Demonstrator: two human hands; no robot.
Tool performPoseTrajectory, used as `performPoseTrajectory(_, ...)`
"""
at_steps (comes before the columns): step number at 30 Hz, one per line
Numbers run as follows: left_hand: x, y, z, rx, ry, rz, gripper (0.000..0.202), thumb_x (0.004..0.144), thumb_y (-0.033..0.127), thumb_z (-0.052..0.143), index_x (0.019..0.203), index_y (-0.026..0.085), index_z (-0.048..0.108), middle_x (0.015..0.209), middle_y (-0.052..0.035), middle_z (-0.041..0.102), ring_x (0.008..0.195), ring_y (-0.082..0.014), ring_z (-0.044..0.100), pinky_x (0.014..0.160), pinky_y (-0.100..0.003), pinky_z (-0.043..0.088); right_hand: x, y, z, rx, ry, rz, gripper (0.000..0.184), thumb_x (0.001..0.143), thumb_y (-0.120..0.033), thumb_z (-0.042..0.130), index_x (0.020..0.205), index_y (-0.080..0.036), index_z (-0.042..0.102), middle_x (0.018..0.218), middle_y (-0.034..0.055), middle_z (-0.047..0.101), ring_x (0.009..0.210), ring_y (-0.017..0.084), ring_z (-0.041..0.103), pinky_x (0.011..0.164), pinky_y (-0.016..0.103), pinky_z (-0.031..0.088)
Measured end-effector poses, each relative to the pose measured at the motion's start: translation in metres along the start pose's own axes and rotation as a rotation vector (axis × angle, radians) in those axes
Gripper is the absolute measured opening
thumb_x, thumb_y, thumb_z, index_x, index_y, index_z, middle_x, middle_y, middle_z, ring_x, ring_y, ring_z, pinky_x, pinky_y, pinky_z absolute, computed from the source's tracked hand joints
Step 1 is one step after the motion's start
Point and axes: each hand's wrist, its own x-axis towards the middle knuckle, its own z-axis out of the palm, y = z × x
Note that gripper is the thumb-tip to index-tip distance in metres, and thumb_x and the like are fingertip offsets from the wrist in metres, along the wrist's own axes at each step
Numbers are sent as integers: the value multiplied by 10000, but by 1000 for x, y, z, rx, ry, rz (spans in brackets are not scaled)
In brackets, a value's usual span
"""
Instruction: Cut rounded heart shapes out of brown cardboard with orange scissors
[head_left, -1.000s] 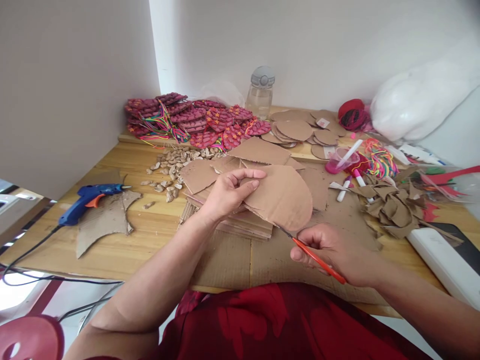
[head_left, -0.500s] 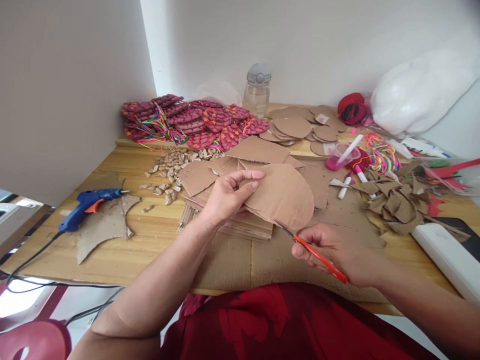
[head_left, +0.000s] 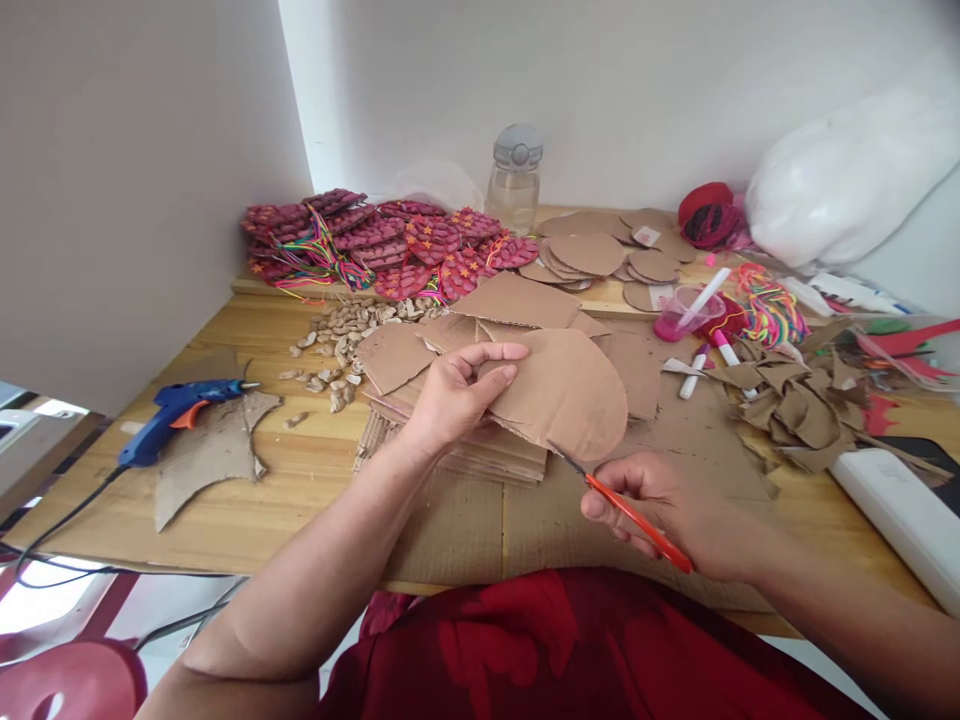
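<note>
Evidently trimming is in hand: lower right of centre, the right hand (head_left: 675, 500) has its fingers around orange scissors (head_left: 637, 521), blades at the edge of a rounded cardboard piece (head_left: 570, 385), mid-frame, pinched by the left hand (head_left: 461, 390). Next probably calls for steady turning. Cardboard discs (head_left: 586, 254) lie beyond, upper centre.

Far left, we've got the glue gun (head_left: 166, 408) lying across a cardboard offcut (head_left: 210, 455) on the table (head_left: 315, 500). Next right, we meet peanut shells (head_left: 352, 330), craft plaques (head_left: 375, 240) behind them. At the back stands the water bottle (head_left: 514, 195), cardboard discs (head_left: 585, 256) to its right. Centre, our cardboard sheet (head_left: 570, 390) is above the cardboard stack (head_left: 499, 463), scissors (head_left: 637, 520) at its near edge. Right, 2 markers (head_left: 694, 373) lie before the plastic cup (head_left: 679, 322), cardboard scraps (head_left: 806, 410) farther right.
</note>
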Motion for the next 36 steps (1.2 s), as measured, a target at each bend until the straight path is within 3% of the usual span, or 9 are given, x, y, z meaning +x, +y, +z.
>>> performPoseTrajectory(9, -1, -3, 2, -10, 27, 2, 359, 811, 366, 788, 1120, 188, 751, 778, -20, 707, 614, -120, 609, 575, -228, 494, 3, 4, 6, 181, 16, -36, 486, 846, -597, 699, 693, -201, 463, 623, -47, 425, 527, 94, 338, 471, 237, 247)
performPoseTrajectory(15, -1, -2, 4, -46, 35, -18, 360, 793, 354, 801, 1104, 179, 753, 750, -12, 696, 590, -111, 602, 548, -217, 484, 2, 4, 2, 36, 30, -11, 470, 875, -550, 683, 679, -215, 419, 596, -57, 360, 524, 101, 314, 479, 251, 235)
performPoseTrajectory(27, -1, -1, 2, 32, 14, -11, 359, 806, 364, 781, 1110, 174, 755, 760, -21, 701, 615, -122, 607, 570, -226, 486, -3, -17, -1, -229, 77, -93, 571, 872, -663, 625, 606, -203, 415, 560, -57, 329, 515, 97, 273, 480, 262, 164)
performPoseTrajectory(36, -1, -2, 1, 19, -1, -16, 325, 821, 344, 776, 1100, 179, 758, 753, -12, 687, 602, -103, 576, 567, -212, 455, 1, -2, -1, -112, -5, -73, 533, 893, -630, 636, 633, -202, 453, 572, -43, 400, 519, 105, 332, 491, 261, 219)
